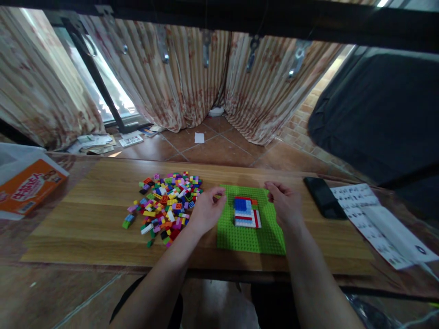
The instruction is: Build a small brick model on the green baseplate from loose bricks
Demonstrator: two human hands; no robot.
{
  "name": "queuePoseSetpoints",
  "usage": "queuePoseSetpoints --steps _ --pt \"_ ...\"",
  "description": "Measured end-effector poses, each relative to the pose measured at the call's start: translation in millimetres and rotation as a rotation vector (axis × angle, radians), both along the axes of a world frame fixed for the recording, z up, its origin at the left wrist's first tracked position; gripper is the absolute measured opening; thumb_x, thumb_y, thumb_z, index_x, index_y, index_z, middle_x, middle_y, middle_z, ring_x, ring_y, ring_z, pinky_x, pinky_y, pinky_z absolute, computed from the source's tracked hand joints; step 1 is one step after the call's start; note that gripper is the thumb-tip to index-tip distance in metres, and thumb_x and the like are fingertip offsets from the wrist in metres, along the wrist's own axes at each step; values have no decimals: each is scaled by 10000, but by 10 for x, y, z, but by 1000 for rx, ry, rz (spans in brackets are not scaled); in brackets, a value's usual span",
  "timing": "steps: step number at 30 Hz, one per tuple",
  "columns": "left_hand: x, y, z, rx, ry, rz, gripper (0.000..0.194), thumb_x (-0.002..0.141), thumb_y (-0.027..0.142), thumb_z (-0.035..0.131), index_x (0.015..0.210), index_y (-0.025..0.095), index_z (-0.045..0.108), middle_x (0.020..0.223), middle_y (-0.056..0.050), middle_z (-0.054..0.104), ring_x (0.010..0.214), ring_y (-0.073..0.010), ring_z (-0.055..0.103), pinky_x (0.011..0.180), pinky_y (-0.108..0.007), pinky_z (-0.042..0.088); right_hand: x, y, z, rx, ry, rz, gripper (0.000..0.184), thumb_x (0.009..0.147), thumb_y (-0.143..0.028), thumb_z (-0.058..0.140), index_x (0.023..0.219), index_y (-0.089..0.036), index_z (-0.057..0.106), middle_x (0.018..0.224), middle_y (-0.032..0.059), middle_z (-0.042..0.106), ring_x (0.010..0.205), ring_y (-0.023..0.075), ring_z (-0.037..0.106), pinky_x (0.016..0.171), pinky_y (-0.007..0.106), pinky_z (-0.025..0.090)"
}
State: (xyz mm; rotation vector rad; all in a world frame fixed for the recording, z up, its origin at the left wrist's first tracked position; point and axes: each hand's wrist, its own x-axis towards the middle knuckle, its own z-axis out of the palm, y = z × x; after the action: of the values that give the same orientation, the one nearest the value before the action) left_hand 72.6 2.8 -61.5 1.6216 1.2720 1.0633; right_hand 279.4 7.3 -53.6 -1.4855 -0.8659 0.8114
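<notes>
A green studded baseplate (252, 242) lies on the wooden board. On it stands a low, roughly square build of toy bricks (244, 219) in blue, light blue, white, red, orange and green. My left hand (208, 209) hovers at the plate's left edge, beside the loose brick pile (161, 205). Its thumb and forefinger are curled towards each other around a small yellowish spot that I cannot make out. Over the plate's right edge is my right hand (284, 201), slightly blurred, its fingers loosely bent and apart, with nothing visible in them. Neither hand touches the build.
A black phone (324, 197) and a printed sheet (356, 201) lie to the right, with a white object (394, 228) over the sheet. An orange-and-white package (32, 187) stands at far left. Beyond the wooden board (85, 219) are a tiled floor and striped curtains (192, 82).
</notes>
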Motion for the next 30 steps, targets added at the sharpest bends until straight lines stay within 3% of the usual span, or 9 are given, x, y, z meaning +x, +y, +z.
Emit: queuePoseSetpoints --steps 4,8,12,16,19,30 --pt "-244 100 38 13 -59 132 174 817 242 578 918 188 708 863 -51 720 686 -164 636 666 -311 525 -113 -21 24 68 -190 8 225 762 -419 633 743 -196 652 574 -1 572 524 144 504 520 290 392" --pt "-595 212 125 -14 -332 419 223 729 293 669 900 156 708 771 -22 698 591 -111 596 581 -233 496 -310 -107 19 128 -374 67 200 827 -411 591 800 -227 664 754 57 668 700 203 602 672 342 471" --pt "-887 220 243 -41 -564 597 238 670 293 699 847 134 696 695 6 667 512 -54 534 506 -165 420 -641 -280 -1 208 -597 275 207 895 -370 525 831 -235 668 799 47 685 730 199 623 698 338 487" --pt "-1007 171 292 -64 -679 598 227 652 285 709 815 128 684 682 6 656 503 -41 516 483 -150 381 -963 -416 -59 314 -728 552 172 918 -280 508 896 -218 668 875 43 683 796 173 632 743 301 488" --pt "-1023 149 292 -75 -691 575 228 648 281 709 816 129 684 701 -1 663 515 -43 520 494 -155 387 -1143 -447 -129 315 -776 664 159 921 -239 508 905 -219 665 881 42 680 816 170 630 748 289 483" --pt "-1172 120 304 -89 -696 615 257 621 298 721 826 147 686 707 3 663 544 -50 536 525 -164 388 -1552 -424 -303 244 -917 731 162 912 -256 537 925 -227 697 946 65 683 908 218 612 843 352 471"
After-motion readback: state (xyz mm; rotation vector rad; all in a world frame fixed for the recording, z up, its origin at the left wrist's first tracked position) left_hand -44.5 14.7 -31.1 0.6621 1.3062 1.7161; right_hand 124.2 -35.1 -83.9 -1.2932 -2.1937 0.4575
